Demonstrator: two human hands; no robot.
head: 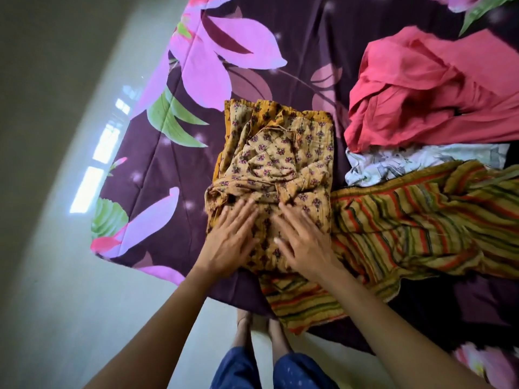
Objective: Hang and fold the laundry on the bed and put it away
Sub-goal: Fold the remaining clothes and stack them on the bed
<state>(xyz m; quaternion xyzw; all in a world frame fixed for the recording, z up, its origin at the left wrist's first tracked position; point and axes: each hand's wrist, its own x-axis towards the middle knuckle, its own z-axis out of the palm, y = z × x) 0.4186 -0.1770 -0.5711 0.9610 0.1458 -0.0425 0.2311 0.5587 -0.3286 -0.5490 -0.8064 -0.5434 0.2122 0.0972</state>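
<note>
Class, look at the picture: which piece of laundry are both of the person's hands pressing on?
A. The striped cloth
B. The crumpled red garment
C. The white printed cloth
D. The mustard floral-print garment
D: the left hand and right hand lie flat, palms down, on the mustard floral-print garment, while the other pieces lie off to the right.

Folded garment is sitting mid-bed, both hands lying on its 6 o'clock edge; other clothes are piling up around 3 o'clock.
</note>
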